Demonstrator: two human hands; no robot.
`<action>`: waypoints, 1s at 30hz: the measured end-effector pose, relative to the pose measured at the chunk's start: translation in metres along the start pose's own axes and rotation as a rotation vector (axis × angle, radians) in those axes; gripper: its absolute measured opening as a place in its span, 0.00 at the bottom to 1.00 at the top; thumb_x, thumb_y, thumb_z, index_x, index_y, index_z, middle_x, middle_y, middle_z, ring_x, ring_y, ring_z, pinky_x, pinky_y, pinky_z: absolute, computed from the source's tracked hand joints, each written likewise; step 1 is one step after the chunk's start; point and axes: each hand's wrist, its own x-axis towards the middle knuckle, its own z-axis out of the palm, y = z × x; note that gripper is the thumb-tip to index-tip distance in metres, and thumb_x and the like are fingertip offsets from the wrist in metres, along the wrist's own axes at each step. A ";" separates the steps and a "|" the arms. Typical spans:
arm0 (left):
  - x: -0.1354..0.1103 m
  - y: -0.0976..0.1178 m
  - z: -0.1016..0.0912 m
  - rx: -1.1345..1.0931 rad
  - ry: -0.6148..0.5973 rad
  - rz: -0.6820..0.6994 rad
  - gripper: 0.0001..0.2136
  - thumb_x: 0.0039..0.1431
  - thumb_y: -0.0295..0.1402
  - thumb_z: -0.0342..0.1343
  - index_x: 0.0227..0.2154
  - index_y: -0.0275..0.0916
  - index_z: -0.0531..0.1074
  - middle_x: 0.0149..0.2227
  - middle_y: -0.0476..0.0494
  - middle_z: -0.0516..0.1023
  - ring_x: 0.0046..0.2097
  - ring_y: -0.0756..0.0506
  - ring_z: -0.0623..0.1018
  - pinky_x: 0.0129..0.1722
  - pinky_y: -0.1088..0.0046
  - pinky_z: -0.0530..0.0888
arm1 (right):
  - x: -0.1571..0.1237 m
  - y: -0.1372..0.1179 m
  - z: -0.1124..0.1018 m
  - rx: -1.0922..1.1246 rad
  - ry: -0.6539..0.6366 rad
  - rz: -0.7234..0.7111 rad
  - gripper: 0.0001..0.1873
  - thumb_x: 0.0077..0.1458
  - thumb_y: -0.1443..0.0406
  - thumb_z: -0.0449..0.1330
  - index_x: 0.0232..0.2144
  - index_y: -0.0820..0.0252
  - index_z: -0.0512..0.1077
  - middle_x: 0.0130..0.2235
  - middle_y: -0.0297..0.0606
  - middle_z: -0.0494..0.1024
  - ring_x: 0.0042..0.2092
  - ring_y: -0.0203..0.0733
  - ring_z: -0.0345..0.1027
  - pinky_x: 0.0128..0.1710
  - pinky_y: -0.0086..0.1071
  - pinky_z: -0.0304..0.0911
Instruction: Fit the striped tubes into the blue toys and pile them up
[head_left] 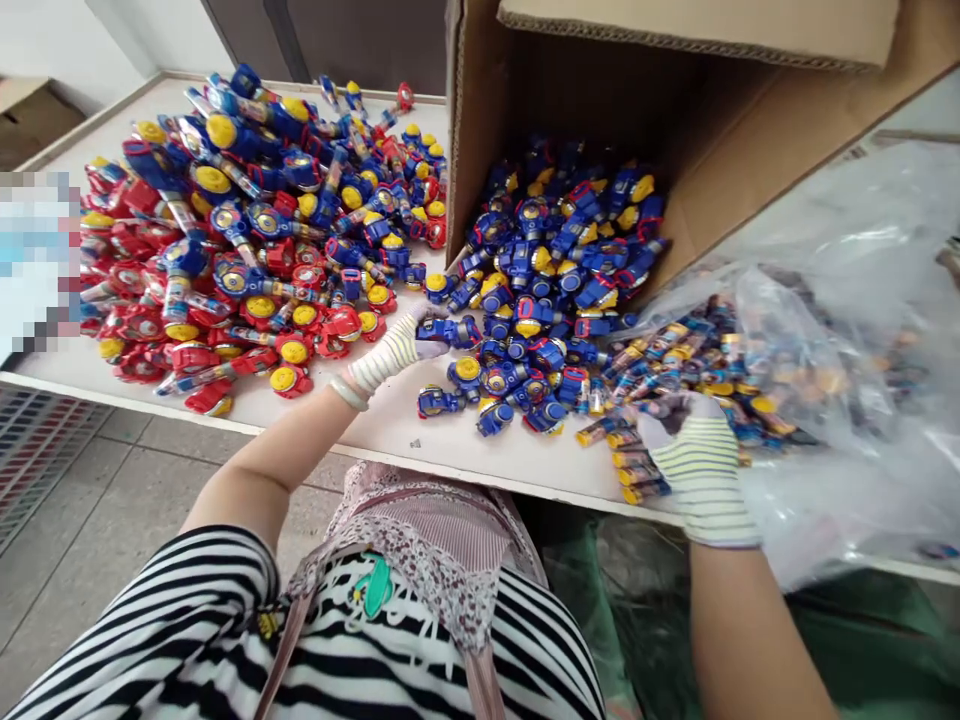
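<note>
My left hand (390, 355), in a striped glove, grips a blue plastic toy (450, 330) at the edge of a heap of blue toys (517, 375) with yellow discs. My right hand (701, 465), gloved alike, has its fingers curled at the near side of a pile of small printed tubes (679, 350) with yellow ends. What those fingers hold is hidden. Just left of that hand, several tubes (636, 470) lie in a row at the table edge.
A large cardboard box (694, 190) lies on its side, with blue toys spilling from its mouth. At left rises a big heap of red and blue toys (255, 250) with tubes attached. Clear plastic bagging (862, 430) covers the right side of the white table (390, 440).
</note>
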 end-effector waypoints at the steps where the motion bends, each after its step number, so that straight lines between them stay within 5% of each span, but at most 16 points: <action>1: -0.006 0.009 0.002 -0.073 -0.083 0.021 0.26 0.50 0.32 0.67 0.53 0.36 0.70 0.47 0.41 0.76 0.46 0.42 0.77 0.48 0.65 0.76 | -0.005 -0.017 0.004 0.197 0.032 0.026 0.12 0.47 0.59 0.61 0.35 0.53 0.66 0.39 0.47 0.76 0.41 0.54 0.74 0.44 0.51 0.71; 4: -0.021 0.032 0.015 -0.208 -0.343 0.063 0.25 0.55 0.40 0.67 0.55 0.39 0.71 0.48 0.41 0.77 0.47 0.42 0.78 0.47 0.67 0.75 | -0.020 -0.068 0.030 0.719 -0.080 0.098 0.15 0.47 0.59 0.63 0.38 0.52 0.67 0.39 0.37 0.76 0.36 0.46 0.75 0.38 0.43 0.75; 7: -0.029 0.042 0.030 -0.274 -0.423 0.068 0.26 0.58 0.43 0.65 0.56 0.41 0.71 0.47 0.42 0.77 0.44 0.44 0.78 0.46 0.68 0.75 | -0.031 -0.099 0.061 0.954 -0.233 0.168 0.17 0.49 0.57 0.62 0.42 0.52 0.69 0.36 0.33 0.77 0.32 0.41 0.74 0.33 0.38 0.75; 10: -0.032 0.041 0.035 -0.333 -0.360 0.021 0.26 0.59 0.44 0.64 0.57 0.41 0.69 0.43 0.43 0.76 0.37 0.47 0.77 0.39 0.71 0.76 | -0.042 -0.106 0.074 0.874 -0.274 0.104 0.17 0.54 0.55 0.62 0.45 0.54 0.73 0.40 0.38 0.79 0.38 0.42 0.75 0.39 0.39 0.75; 15: -0.035 0.036 0.031 -0.437 -0.280 -0.031 0.27 0.59 0.46 0.63 0.57 0.41 0.66 0.37 0.47 0.73 0.28 0.51 0.71 0.27 0.77 0.69 | -0.047 -0.094 0.067 0.755 -0.122 0.021 0.19 0.54 0.53 0.67 0.44 0.55 0.73 0.43 0.41 0.80 0.42 0.45 0.76 0.46 0.42 0.74; 19: -0.037 0.047 0.029 -0.288 -0.266 0.035 0.24 0.58 0.46 0.64 0.53 0.39 0.70 0.41 0.45 0.74 0.39 0.47 0.75 0.39 0.73 0.73 | -0.042 -0.090 0.065 0.592 -0.219 -0.137 0.19 0.61 0.52 0.61 0.48 0.56 0.73 0.48 0.44 0.80 0.47 0.48 0.76 0.50 0.45 0.73; 24: -0.035 0.063 0.033 -0.191 -0.331 0.057 0.22 0.60 0.49 0.63 0.47 0.35 0.72 0.45 0.41 0.76 0.47 0.42 0.76 0.52 0.65 0.72 | -0.042 -0.097 0.069 0.106 -0.316 -0.400 0.22 0.67 0.53 0.52 0.53 0.61 0.72 0.52 0.53 0.79 0.51 0.54 0.75 0.53 0.47 0.69; 27: -0.033 0.067 0.034 -0.179 -0.395 0.041 0.24 0.59 0.51 0.63 0.47 0.35 0.73 0.44 0.40 0.77 0.46 0.41 0.77 0.51 0.63 0.73 | -0.047 -0.103 0.072 0.001 -0.373 -0.372 0.24 0.65 0.50 0.53 0.48 0.63 0.74 0.46 0.54 0.81 0.45 0.55 0.76 0.47 0.44 0.69; 30: -0.031 0.069 0.031 -0.158 -0.448 0.096 0.24 0.58 0.51 0.64 0.47 0.36 0.73 0.43 0.40 0.77 0.47 0.41 0.77 0.53 0.62 0.73 | -0.056 -0.107 0.075 0.278 -0.465 -0.246 0.28 0.64 0.43 0.51 0.38 0.60 0.75 0.36 0.46 0.79 0.35 0.46 0.73 0.37 0.37 0.67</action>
